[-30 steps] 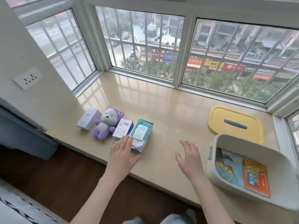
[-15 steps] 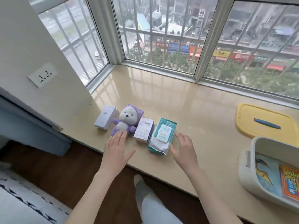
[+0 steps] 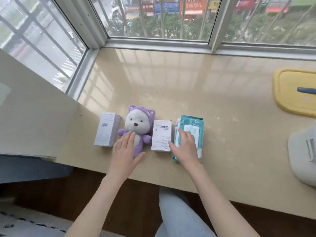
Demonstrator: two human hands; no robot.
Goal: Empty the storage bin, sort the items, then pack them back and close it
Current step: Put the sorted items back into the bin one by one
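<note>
Four items lie in a row near the front edge of the beige windowsill [image 3: 171, 82]: a white box [image 3: 106, 130], a purple and white plush toy [image 3: 136, 124], a second white box [image 3: 161, 135] and a teal wipes pack [image 3: 193, 127]. My left hand [image 3: 125, 149] rests flat on the plush toy's lower body, fingers spread. My right hand [image 3: 185, 146] lies flat on the wipes pack, thumb touching the second box. The white storage bin [image 3: 302, 154] shows only partly at the right edge; its yellow lid [image 3: 294, 89] lies apart behind it.
Barred windows [image 3: 162, 19] enclose the sill at the back and left. A beige wall panel [image 3: 34, 108] stands left of the boxes. Below the sill edge are a dark wood floor [image 3: 51, 194], my leg in light trousers [image 3: 177, 216] and a rug corner [image 3: 25, 224].
The view swung left and down, so the bin slid mostly out of frame. My left hand moved onto the plush toy and my right hand moved from beside the wipes pack onto it.
</note>
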